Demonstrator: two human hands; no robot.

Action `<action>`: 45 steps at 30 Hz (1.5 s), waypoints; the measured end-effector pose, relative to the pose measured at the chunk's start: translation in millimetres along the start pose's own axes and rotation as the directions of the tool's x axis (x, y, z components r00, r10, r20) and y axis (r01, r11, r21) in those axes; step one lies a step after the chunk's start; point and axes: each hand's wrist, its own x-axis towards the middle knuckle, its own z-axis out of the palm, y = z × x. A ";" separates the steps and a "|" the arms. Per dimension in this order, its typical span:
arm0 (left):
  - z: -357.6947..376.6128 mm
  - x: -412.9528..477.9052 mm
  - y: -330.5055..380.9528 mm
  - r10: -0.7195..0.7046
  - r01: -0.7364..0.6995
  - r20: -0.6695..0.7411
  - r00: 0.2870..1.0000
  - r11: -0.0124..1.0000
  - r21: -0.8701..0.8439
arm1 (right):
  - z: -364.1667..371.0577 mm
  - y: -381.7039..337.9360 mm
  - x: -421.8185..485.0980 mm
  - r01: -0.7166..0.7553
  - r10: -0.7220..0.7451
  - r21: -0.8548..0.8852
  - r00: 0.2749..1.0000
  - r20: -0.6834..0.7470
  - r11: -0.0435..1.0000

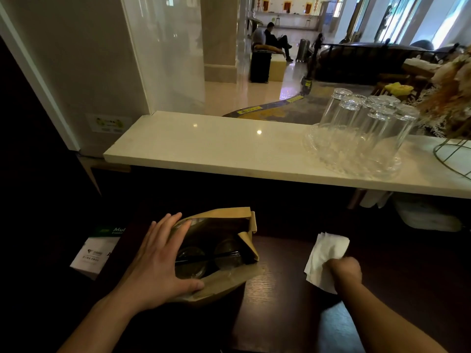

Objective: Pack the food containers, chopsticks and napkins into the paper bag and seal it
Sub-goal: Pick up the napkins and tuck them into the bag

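Two round food containers [209,258] with clear lids sit side by side inside the open paper bag [224,253], a dark stick — likely the chopsticks [211,256] — lying across them. The bag stands on the dark tabletop [280,289]. The left hand [158,263] rests spread on the bag's near-left rim, its grip apart, thumb on the front edge. Well to the right, the right hand [345,272] has its grip clamped on white napkins [323,258] just above the tabletop. Upturned glasses [364,123] stand on the pale ledge [204,143] beyond.
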 end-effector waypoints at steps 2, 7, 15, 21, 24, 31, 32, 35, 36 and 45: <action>0.6 0.0 0.3 0.001 -0.001 -0.003 1.000 1.000 -0.002 | -0.2 -4.3 -3.0 0.037 -0.037 0.083 0.999 0.003 0.996; 0.6 1.7 -0.8 0.017 -0.017 -0.028 0.999 1.000 -0.003 | -15.0 -41.5 -27.3 0.355 -0.350 0.195 0.935 -0.058 0.914; 0.2 6.2 -0.4 0.021 -0.021 -0.046 0.999 1.000 0.005 | -55.0 -124.2 -106.7 0.742 -0.775 0.294 0.632 -0.008 0.602; -1.4 4.7 -0.9 0.014 -0.015 -0.046 0.999 0.999 -0.029 | -73.8 -175.0 -180.3 0.635 -0.905 0.663 0.391 0.165 0.395; -1.3 4.2 -0.1 -0.022 0.018 -0.058 0.998 0.998 -0.067 | -60.3 -197.0 -210.6 0.527 -0.927 0.763 0.180 0.330 0.374; -0.8 -0.1 -4.3 -0.176 0.181 0.044 0.983 0.939 -0.292 | 1.5 -209.8 -237.9 0.689 -0.600 0.425 0.018 0.800 0.587; -2.4 -1.0 -6.2 -0.173 0.170 0.027 0.985 0.912 -0.373 | 7.5 -209.0 -237.1 0.728 -0.542 0.355 0.026 0.840 0.586; -8.3 -2.5 -11.4 -0.058 0.052 -0.006 0.998 0.936 -0.349 | 20.5 -204.7 -234.4 0.827 -0.445 0.189 0.082 0.892 0.530; -8.9 -4.7 -12.3 -0.022 0.013 -0.027 0.999 0.951 -0.310 | 23.3 -203.2 -233.6 0.867 -0.446 0.138 0.105 0.889 0.480; -2.5 -7.2 -14.5 0.021 -0.022 -0.028 0.999 0.998 -0.051 | 59.5 -188.9 -226.6 0.968 -0.524 -0.242 0.169 0.835 -0.073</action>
